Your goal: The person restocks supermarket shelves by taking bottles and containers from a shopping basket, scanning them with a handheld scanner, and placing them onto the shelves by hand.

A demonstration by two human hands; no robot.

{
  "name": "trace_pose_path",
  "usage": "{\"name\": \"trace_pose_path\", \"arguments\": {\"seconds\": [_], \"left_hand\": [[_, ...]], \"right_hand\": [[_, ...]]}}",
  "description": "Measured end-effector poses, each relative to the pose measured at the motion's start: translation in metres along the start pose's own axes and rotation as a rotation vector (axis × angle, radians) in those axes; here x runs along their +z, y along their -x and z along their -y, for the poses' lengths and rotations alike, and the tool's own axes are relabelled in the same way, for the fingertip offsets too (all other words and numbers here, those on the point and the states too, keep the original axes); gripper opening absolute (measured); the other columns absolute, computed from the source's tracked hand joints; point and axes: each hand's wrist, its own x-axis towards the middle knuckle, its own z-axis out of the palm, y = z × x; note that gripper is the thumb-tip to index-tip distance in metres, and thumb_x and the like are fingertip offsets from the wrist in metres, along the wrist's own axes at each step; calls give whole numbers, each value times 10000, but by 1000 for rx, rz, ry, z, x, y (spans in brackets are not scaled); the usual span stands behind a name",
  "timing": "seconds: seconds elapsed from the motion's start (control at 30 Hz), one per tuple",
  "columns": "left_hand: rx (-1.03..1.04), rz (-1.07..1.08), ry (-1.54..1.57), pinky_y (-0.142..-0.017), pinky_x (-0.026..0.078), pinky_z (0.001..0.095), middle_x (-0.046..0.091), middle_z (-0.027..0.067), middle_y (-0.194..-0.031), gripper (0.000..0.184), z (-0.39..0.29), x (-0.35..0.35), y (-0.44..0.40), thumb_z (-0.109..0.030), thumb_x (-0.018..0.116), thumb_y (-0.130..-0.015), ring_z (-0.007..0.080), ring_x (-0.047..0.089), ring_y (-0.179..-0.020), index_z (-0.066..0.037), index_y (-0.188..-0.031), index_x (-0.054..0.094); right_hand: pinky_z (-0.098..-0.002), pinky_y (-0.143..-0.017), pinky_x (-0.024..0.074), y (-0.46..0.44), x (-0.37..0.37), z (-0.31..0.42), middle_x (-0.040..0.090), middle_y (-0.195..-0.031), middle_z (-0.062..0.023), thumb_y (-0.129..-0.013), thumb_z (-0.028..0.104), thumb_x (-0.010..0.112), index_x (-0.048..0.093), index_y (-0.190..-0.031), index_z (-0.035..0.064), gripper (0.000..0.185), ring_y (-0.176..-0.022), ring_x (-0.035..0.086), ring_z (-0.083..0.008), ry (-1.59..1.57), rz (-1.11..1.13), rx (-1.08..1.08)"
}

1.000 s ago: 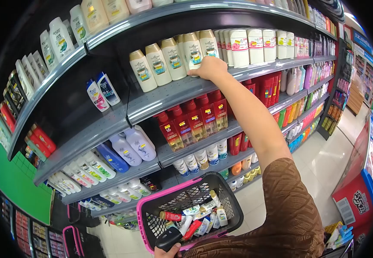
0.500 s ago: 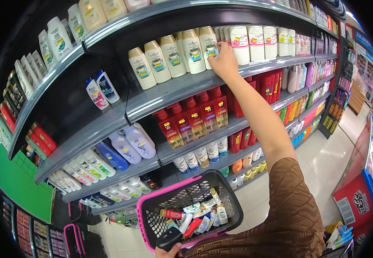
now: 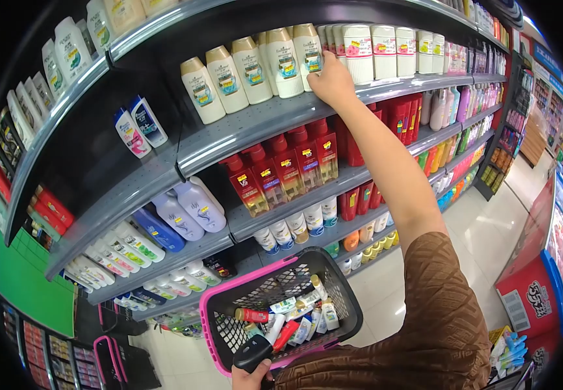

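Observation:
My right hand (image 3: 333, 83) is at the middle shelf, its thumb on the front and its fingers along the right side of a white shampoo bottle (image 3: 309, 57) with a gold cap. That bottle stands upright at the right end of a row of matching bottles (image 3: 250, 71). Low in the view, my left hand (image 3: 253, 377) is wrapped round the black handle (image 3: 251, 353) of a shopping basket (image 3: 204, 325) with a pink rim. Inside the basket lie several small bottles and tubes (image 3: 301, 322), jumbled together.
White bottles with pink labels (image 3: 359, 55) stand right beside my right hand. Red pump bottles (image 3: 271, 172) fill the shelf below. Two blue-capped bottles (image 3: 140, 127) stand to the left. A red freezer case (image 3: 531, 292) is at the right, across the tiled floor (image 3: 466, 273).
The view has shifted slightly, so the shelves appear a little farther left and higher. My right hand stays at the same gold-capped bottle, and my left hand keeps the basket handle.

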Motion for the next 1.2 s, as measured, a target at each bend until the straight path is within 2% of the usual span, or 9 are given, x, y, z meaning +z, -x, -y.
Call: {"name": "trace_pose_path", "arguments": {"seconds": [0.27,0.3,0.37,0.47,0.7,0.77,0.9,0.97,1.2], "left_hand": [[131,-8,11,-534,500,270,658,4,-807,247,30,-19,-7,-6,681,-905,84,582,-596,6,-1152,680],[108,-8,7,-538,495,264,658,-1,-813,248,35,-23,-6,-27,693,-912,76,575,-601,3,-1157,675],[50,-28,68,-558,499,253,658,7,-900,280,37,-27,-3,-4,688,-915,73,568,-631,3,-1192,650],[63,1,115,-556,506,250,654,18,-922,229,49,-43,-6,1,679,-924,77,575,-660,9,-1150,646],[-41,-14,92,-560,508,250,654,12,-879,205,60,-95,-8,-4,684,-921,73,583,-645,14,-1121,643],[-77,-45,116,-562,505,249,658,10,-874,198,59,-115,-5,4,682,-916,73,587,-646,13,-1111,648],[-169,-130,168,-569,497,246,671,11,-872,163,74,-159,4,20,672,-907,74,593,-651,5,-1069,667],[-190,-98,163,-575,499,250,677,8,-879,133,90,-180,3,4,682,-914,74,594,-653,-1,-1047,677],[-291,-10,124,-599,521,266,663,21,-899,237,111,-216,-13,-133,723,-941,99,604,-682,-12,-1126,637]], "right_hand": [[-450,-933,493,0,15,-15,672,-1162,-264,-814,169,652,628,-1226,33,435,-1107,639,-382,-106,-411,-322],[-434,-1078,414,22,5,-13,640,-1224,-299,-823,201,654,573,-1383,90,577,-1198,613,-364,-229,-308,-226],[-417,-920,517,90,-12,5,696,-1097,-180,-832,170,684,679,-1129,18,333,-1030,662,-331,-247,-290,-510],[-367,-799,545,241,-2,11,705,-932,-99,-807,42,676,689,-984,46,177,-871,677,-257,-313,124,-695],[-369,-760,574,592,58,-72,713,-1091,-169,-856,371,715,680,-1075,3,429,-858,708,-297,99,2031,-18],[-422,-679,579,634,63,-82,705,-1053,-199,-831,435,731,664,-1151,-34,572,-824,707,-298,317,2258,612],[-391,-893,552,675,60,-86,717,-1103,-209,-778,385,773,678,-1207,13,575,-1026,698,-313,578,2016,955],[-432,-556,549,721,67,-122,697,-901,-192,-837,421,735,625,-1176,-53,594,-670,683,-274,485,1994,641],[-427,-825,567,678,164,-94,736,-1006,-230,-770,528,768,682,-1119,-34,667,-904,741,-338,561,944,1055]]}}
